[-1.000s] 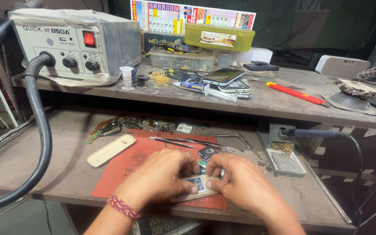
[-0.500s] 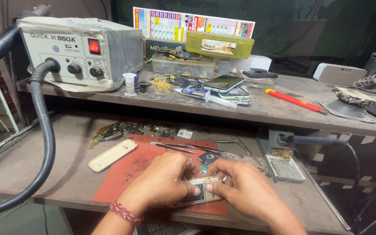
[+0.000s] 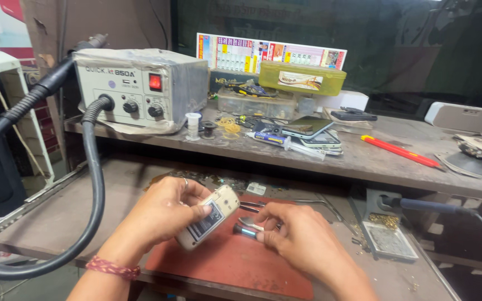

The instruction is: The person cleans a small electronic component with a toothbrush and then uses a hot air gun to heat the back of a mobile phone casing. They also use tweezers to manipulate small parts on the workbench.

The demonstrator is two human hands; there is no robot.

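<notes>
Left hand (image 3: 165,214) is wrapped around the small cream phone (image 3: 208,217), thumb across its open back, fingers curled behind it. I've got it tilted with the top end up and away from me so the back compartment faces me and catches the light. It's lifted clear of the red mat (image 3: 235,262), directly above the mat's left half

Right hand (image 3: 299,242) is closed in a pinch on a short dark-tipped tool (image 3: 245,229), probably a small screwdriver, can't tell the tip type. Tool lies nearly flat, its tip pointing left toward the phone's lower edge, just beside it, not clearly touching. Low grip near the tip looks like it's for control rather than force

Relative to the mat: tweezers (image 3: 252,206) lie along its far edge, just behind the phone. Solder-iron stand (image 3: 385,237) sits off its right side, blue-handled iron (image 3: 428,206) parked in it, handle pointing away so the hot end stays off the work. Hot air station (image 3: 140,89) is on the upper shelf, back-left of the mat, its black hose (image 3: 93,184) looping down past the mat's left side, well apart from my hands. Spare phones (image 3: 308,131) and a red screwdriver (image 3: 400,151) lie on that same shelf, behind the mat

So the phone is all in the left hand, tool in the right, both meeting over the mat's centre-left
</notes>
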